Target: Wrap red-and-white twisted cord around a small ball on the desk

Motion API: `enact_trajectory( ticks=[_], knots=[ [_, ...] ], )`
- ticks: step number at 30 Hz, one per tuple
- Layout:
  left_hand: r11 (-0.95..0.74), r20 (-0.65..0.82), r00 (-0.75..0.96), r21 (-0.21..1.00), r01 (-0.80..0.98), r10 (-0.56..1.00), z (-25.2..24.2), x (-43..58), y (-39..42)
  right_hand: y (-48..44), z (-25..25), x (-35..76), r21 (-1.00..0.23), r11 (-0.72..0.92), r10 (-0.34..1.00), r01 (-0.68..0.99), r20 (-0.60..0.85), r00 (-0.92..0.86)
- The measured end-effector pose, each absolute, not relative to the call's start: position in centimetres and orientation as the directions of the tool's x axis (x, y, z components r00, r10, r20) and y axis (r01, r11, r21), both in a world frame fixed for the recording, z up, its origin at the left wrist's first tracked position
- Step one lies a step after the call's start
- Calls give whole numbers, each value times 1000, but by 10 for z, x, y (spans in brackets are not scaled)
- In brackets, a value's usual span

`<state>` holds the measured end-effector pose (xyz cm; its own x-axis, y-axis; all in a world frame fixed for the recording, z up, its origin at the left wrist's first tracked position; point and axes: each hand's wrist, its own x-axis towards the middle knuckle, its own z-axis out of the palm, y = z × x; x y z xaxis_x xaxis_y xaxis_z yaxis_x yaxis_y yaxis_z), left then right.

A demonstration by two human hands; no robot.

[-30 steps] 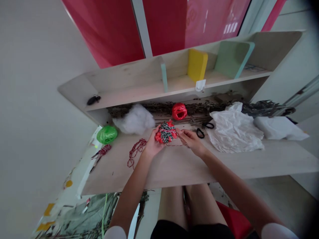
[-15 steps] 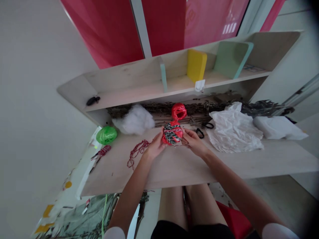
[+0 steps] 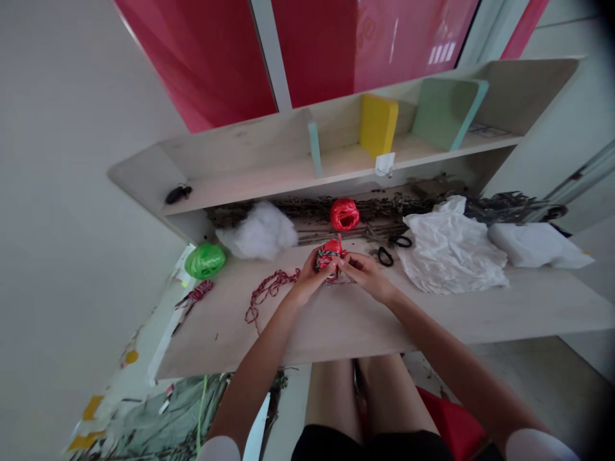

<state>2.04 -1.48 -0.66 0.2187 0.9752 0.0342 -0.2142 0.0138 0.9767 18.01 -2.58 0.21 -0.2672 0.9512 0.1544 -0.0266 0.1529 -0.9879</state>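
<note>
Between my hands sits a small red raffia bundle (image 3: pixel 329 256), bound with striped dark and pale twine. My left hand (image 3: pixel 310 282) grips its left side, and the fingertips of my right hand (image 3: pixel 368 274) press on its right side. The lower part of the bundle is hidden by my fingers. A loose length of red-and-white twine (image 3: pixel 269 288) runs from near my left wrist across the wooden desk (image 3: pixel 346 333). A red raffia ball (image 3: pixel 344 214) lies just beyond the bundle.
A green raffia ball (image 3: pixel 205 260) and white stuffing (image 3: pixel 257 230) lie at the desk's back left. Black scissors (image 3: pixel 387 253), a white plastic sheet (image 3: pixel 451 253) and a white folded bag (image 3: pixel 538 246) lie to the right. Dry twigs (image 3: pixel 336 211) line the back, beneath a shelf (image 3: pixel 240 179).
The bundle looks smaller and tighter, with its red ends no longer spread. My hands have drawn closer together around it. The twine on the desk has shifted slightly.
</note>
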Motion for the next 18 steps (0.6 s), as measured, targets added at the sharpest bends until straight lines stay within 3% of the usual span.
enact_trajectory(
  ticks=[8,14,18],
  knots=[
    [-3,29,153,986,-168,988,-6,21,-13,-27,-1,181,-993,84,959,-82,103,-265],
    [178,-98,269,939,-295,958,-11,20,-15,-27,1,179,-994,43,966,-105,68,-249],
    [175,-107,211,927,-333,972,-8,24,-15,-27,0,178,-993,10,966,-116,40,-254]
  ],
)
